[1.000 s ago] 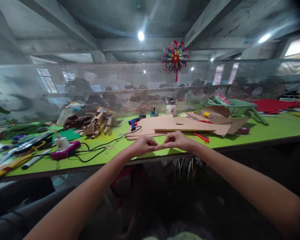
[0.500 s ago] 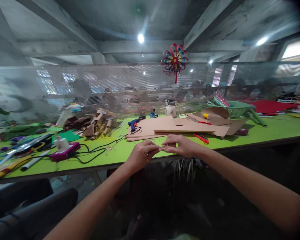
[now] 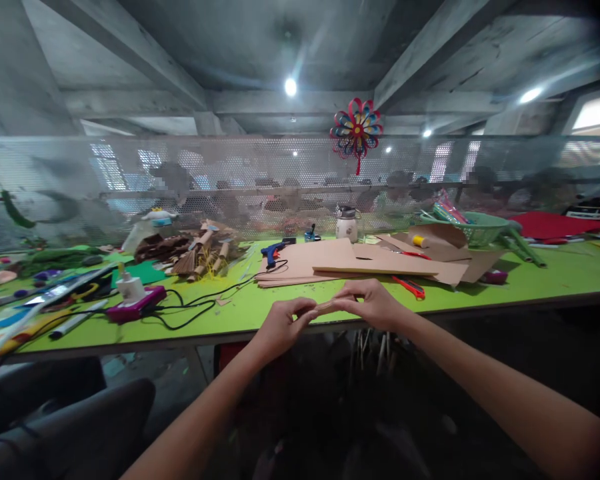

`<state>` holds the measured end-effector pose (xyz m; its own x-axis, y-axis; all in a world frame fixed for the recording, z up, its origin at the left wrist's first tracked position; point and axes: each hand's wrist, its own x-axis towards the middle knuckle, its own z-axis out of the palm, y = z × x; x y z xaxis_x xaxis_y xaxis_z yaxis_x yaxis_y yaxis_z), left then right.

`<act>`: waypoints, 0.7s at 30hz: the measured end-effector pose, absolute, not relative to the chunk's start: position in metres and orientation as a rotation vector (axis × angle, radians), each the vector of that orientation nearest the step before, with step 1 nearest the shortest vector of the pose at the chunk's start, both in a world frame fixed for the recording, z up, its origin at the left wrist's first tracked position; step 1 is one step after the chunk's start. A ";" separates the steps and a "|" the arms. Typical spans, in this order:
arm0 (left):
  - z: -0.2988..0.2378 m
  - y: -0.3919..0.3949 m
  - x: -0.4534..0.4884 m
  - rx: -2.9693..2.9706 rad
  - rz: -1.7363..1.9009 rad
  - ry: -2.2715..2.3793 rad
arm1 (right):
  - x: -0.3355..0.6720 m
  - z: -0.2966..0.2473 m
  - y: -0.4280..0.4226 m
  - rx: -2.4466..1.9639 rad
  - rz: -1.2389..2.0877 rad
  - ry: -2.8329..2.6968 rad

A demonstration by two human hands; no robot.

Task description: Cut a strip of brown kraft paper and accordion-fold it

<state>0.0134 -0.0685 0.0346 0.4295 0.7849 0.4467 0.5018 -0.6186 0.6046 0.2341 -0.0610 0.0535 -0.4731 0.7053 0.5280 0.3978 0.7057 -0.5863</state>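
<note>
Between both hands, at the table's front edge, is a narrow folded strip of brown paper (image 3: 325, 307). My left hand (image 3: 283, 325) pinches its left end between thumb and fingers. At the other end, the thumb and fingers of my right hand (image 3: 373, 304) close on it; they hide part of the strip. Just beyond the hands lie stacked brown paper sheets (image 3: 305, 261) with a long folded brown piece (image 3: 375, 270) on top. A red utility knife (image 3: 409, 288) rests to the right of my right hand.
A blue glue gun (image 3: 271, 253) lies left of the sheets, its cord running towards a purple power strip (image 3: 136, 303). Rolled brown paper pieces (image 3: 205, 250), a white jar (image 3: 347, 225) and a green basket (image 3: 485, 230) stand farther back on the green table (image 3: 245, 313). A perforated screen rises behind.
The strip showed several stacked pleat edges before; now it appears as a thinner single band, turned between the fingers. The whole view has shifted slightly, with things lower and farther right.
</note>
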 end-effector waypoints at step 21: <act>-0.018 -0.115 0.076 0.927 0.953 -0.007 | 0.206 0.066 -0.112 -0.307 1.451 -1.897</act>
<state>0.0765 -0.1152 -0.0177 0.6091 0.6932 0.3854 -0.6986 0.2388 0.6745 0.2065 -0.1118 0.0658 -0.7145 0.5783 0.3938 -0.2286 0.3389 -0.9126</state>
